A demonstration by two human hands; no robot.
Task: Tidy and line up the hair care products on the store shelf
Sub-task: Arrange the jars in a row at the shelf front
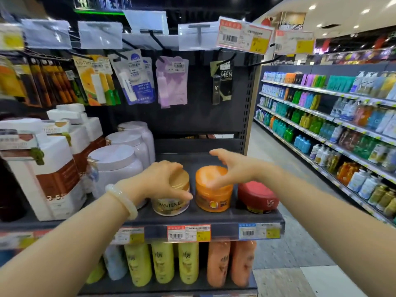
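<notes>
"PANTENE" runs across the gold-lidded jar (171, 202), "VS" marks the red jar (259, 198), and "MEN" shows on a hanging dark card (224, 82) (price tags too blurred to read).

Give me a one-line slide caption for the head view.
Left hand grips the gold-lidded jar while the open right hand hovers over the orange jar beside a red jar.

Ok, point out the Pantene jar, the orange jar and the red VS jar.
Pantene jar (170, 205): head view, on its front label.
Orange jar (213, 201): head view, on its front wall.
Red VS jar (260, 197): head view, on its red lid.
</notes>
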